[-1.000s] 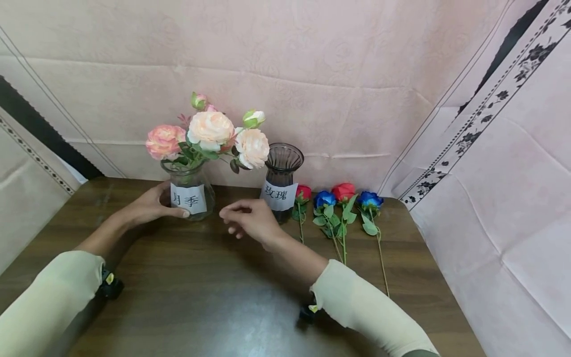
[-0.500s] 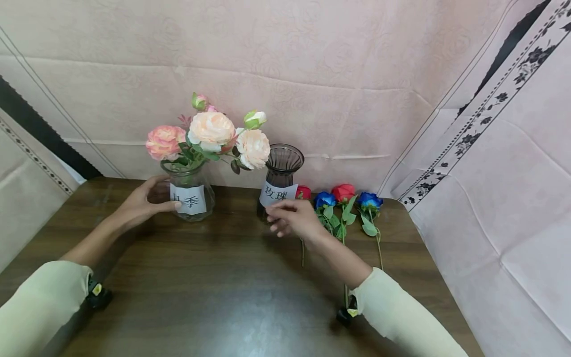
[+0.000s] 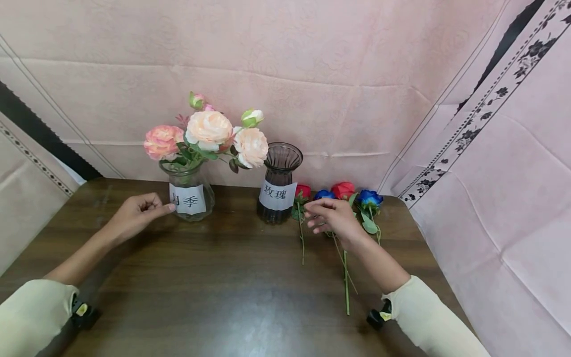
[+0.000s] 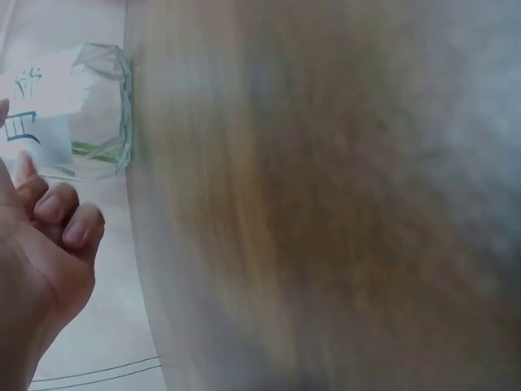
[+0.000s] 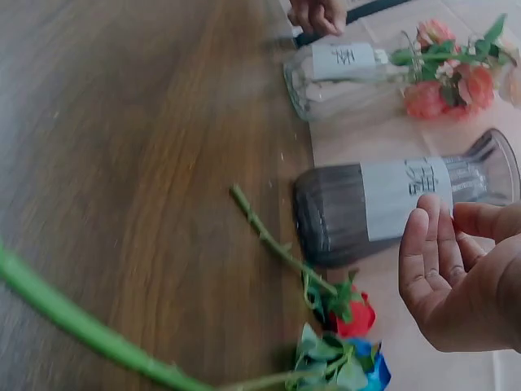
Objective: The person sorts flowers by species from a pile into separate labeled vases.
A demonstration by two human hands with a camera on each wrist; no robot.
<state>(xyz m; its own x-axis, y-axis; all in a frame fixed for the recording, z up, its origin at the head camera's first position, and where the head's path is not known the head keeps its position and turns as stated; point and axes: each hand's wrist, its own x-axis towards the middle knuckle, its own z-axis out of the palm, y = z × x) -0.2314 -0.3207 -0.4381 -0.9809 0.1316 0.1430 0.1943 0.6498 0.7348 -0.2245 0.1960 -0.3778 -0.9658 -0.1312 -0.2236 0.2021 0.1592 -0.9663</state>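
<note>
A clear glass vase (image 3: 208, 206) with a white paper label holds pink and cream artificial flowers (image 3: 209, 128). Just left of it is my left hand (image 3: 136, 215), fingers loosely bent and holding nothing, thumb tip close to the label. To the vase's right stands a dark glass vase (image 3: 274, 214), also labelled, with no flowers in it. My right hand (image 3: 336, 220) hovers over the roses lying on the table, its fingers relaxed and nothing between them. Around it are a red rose (image 3: 303, 192), a blue rose (image 3: 324, 194), another red rose (image 3: 343, 190) and another blue rose (image 3: 370, 198).
The dark wooden table (image 3: 214, 287) ends at a pale pink patterned cloth (image 3: 312, 59) hanging behind it. Rose stems (image 3: 346, 292) point toward the front of the table. A black device (image 3: 379, 317) is worn at each wrist.
My right hand has moved right, from between the two vases, past the dark one, to the roses. My left hand has drawn back left from around the clear vase, its fingers bending in.
</note>
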